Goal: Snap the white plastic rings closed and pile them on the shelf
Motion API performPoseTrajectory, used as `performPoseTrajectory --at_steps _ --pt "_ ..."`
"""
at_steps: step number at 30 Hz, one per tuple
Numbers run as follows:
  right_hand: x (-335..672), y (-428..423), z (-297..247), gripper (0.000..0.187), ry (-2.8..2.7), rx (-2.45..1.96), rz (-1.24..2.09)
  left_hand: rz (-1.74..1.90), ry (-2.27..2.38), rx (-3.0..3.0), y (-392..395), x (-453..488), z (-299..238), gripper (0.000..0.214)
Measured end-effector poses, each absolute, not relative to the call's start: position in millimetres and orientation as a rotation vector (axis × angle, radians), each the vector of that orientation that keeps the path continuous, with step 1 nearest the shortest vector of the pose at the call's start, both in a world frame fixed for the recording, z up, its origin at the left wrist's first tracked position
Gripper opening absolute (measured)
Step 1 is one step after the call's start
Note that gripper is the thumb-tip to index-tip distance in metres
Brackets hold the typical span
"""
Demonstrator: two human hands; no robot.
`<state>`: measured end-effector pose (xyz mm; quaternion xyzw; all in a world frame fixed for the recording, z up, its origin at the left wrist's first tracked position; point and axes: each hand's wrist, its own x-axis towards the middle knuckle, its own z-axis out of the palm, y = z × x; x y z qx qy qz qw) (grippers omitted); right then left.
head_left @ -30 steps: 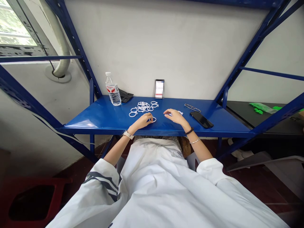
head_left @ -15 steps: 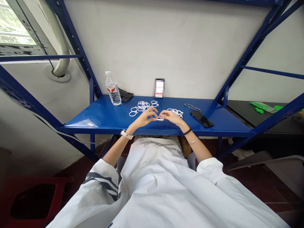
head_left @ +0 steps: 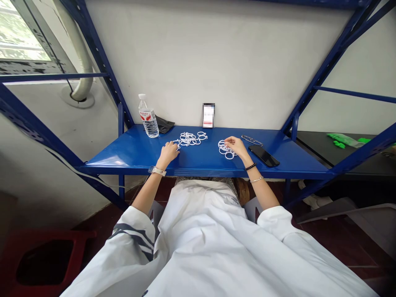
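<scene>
White plastic rings lie on the blue table in two groups. My left hand (head_left: 168, 152) rests palm down at the near left end of the larger ring pile (head_left: 193, 138). Its fingers are bent over a white ring (head_left: 177, 142), which they partly hide. Over the smaller ring pile (head_left: 229, 156) is my right hand (head_left: 236, 146), with thumb and fingertips pinched on the edge of a white ring. The hand covers part of that pile.
A water bottle (head_left: 149, 119) and a black pouch (head_left: 165, 124) stand at the back left. A lit phone (head_left: 208, 115) leans on the wall. Glasses (head_left: 252, 140) and a dark phone (head_left: 264, 155) lie right of my right hand. Blue posts frame the table (head_left: 133, 154).
My hands have moved apart from the middle. The left went left to a ring by the larger pile; the right carried the white ring right to the smaller pile.
</scene>
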<state>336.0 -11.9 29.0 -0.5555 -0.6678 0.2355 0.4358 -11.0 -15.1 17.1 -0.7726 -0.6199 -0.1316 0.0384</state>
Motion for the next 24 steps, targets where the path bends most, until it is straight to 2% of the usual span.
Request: performPoseTrajectory --at_steps 4,7,10,15,24 --pt "343.0 -17.3 34.2 0.016 -1.717 -1.668 0.288 -0.397 -1.904 -2.33 -9.2 -13.7 11.9 0.021" --pt "338.8 -22.5 38.2 0.018 -1.751 -1.703 0.122 -0.491 -1.82 -2.464 -5.2 -10.8 14.5 0.018" --pt "324.9 -28.7 42.0 0.017 -1.844 -1.567 0.229 -0.72 -1.689 -2.742 -6.5 -1.8 21.8 0.017" --pt "289.0 -44.5 41.3 0.018 -2.0 -1.225 0.514 -1.061 -1.435 -3.022 -25.7 25.6 33.8 0.033" --pt "258.4 -56.9 32.9 0.024 -1.894 -1.005 0.687 -1.135 -1.179 -3.087 -54.3 50.4 45.5 0.026"
